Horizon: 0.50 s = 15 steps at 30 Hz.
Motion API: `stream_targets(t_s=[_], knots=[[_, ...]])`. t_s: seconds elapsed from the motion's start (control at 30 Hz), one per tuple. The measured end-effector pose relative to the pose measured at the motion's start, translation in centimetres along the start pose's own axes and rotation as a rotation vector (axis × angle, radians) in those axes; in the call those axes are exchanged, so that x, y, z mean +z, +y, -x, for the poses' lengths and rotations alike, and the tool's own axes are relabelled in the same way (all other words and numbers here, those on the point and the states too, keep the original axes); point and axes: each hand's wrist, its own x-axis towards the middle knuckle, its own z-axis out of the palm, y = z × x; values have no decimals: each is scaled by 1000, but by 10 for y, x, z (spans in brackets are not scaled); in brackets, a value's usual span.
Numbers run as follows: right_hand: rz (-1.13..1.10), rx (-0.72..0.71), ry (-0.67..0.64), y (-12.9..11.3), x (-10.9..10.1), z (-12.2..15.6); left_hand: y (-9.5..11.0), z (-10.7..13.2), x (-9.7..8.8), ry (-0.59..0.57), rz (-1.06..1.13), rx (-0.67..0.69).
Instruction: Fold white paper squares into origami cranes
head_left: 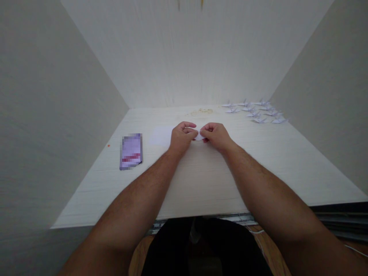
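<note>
Between my two hands is a small folded piece of white paper [199, 136], held just above the white table. My left hand [183, 135] pinches its left side with thumb and fingers, the index finger arched above. On the right side, my right hand [214, 135] grips the paper between thumb and curled fingers. Much of the paper is hidden by the fingertips, so its exact folded shape does not show. Beside my left hand, a flat white sheet of paper [161, 135] lies on the table.
Several folded white paper cranes [253, 115] stand in rows at the back right. A purple, pixelated flat object [131, 151] lies on the left, near a small orange dot [108, 145]. Pale walls [198, 57] enclose the table [198, 184] at the back and sides.
</note>
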Motion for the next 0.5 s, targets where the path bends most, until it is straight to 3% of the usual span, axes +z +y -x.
stream_targets(t_s=[0.3, 0.5], knots=[[20, -59, 62, 4, 3, -1, 2, 2, 1, 34, -98, 62], [118, -119, 34, 11, 1, -3, 1, 2, 1, 18, -100, 87]])
